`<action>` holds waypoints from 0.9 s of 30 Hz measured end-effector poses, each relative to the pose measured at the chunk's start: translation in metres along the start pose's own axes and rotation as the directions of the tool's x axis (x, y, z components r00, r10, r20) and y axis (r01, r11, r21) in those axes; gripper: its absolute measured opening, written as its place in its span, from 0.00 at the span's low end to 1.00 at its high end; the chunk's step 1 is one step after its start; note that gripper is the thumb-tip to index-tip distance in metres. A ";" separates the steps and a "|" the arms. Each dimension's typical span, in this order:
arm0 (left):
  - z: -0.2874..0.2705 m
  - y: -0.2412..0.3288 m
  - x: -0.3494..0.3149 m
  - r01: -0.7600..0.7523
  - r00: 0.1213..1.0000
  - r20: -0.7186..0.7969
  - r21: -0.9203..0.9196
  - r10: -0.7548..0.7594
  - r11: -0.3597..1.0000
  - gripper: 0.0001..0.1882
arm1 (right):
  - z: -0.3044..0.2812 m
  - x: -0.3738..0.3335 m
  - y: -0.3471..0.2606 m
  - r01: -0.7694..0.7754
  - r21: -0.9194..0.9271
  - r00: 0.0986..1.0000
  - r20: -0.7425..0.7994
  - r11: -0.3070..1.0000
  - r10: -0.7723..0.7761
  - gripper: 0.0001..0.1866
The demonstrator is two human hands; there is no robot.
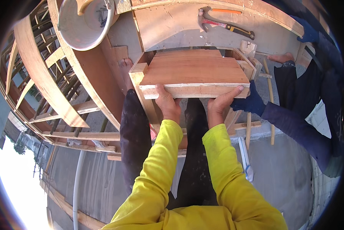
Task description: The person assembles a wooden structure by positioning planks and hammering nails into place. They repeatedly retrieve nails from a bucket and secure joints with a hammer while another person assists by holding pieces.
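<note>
Both my hands grip the near edge of a reddish plywood panel [197, 71] backed by a pale timber batten. My left hand [167, 101] is closed on its left part, thumb up on the front edge. Toward the right corner, my right hand [222, 103] holds the same edge, its thumb on the batten face. The panel lies over an open wooden frame [139, 71], between its side boards. A co-worker's dark-gloved hand [252, 100] is at the panel's right corner, beside my right hand. The undersides of my fingers are hidden.
Beyond the panel, a claw hammer [225, 25] and an orange pencil-like stick [226, 11] lie on a board. A pale bucket with nails [86, 27] stands at far left. Timber framing [80, 111] with gaps fills the left. A co-worker's legs [290, 84] are at right.
</note>
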State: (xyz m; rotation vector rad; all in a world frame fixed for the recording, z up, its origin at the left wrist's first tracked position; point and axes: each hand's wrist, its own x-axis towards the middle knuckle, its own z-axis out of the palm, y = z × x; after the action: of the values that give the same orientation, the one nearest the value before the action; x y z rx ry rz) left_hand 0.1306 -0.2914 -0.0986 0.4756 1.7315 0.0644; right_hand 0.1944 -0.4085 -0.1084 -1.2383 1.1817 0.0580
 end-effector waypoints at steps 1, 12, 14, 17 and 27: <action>0.000 0.002 0.000 0.031 0.999 -0.014 0.039 -0.030 0.999 0.42 | -0.005 0.002 0.003 0.009 0.002 1.000 0.001 1.000 -0.009 0.48; 0.026 -0.011 0.067 -0.037 0.999 -0.015 0.086 0.038 0.996 0.43 | -0.006 0.062 0.047 -0.091 0.055 0.996 0.000 0.994 0.091 0.49; 0.028 -0.013 0.071 -0.054 0.998 -0.041 0.059 0.057 0.997 0.43 | 0.004 0.055 0.045 -0.076 0.048 0.996 -0.037 0.996 0.077 0.48; 0.034 -0.012 0.069 -0.036 0.998 -0.055 0.053 0.039 0.998 0.43 | 0.008 0.056 0.043 -0.082 0.046 0.995 -0.060 0.996 0.084 0.48; 0.030 -0.008 0.067 -0.025 0.998 0.053 0.074 0.021 0.997 0.45 | -0.008 0.063 0.034 -0.143 -0.048 0.988 0.054 0.989 0.145 0.50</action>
State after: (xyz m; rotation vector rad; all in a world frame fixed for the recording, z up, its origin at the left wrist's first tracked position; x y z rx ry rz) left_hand 0.1474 -0.2819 -0.1697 0.5471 1.6821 0.0039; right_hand 0.1978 -0.4343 -0.1750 -1.1802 1.2238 0.2262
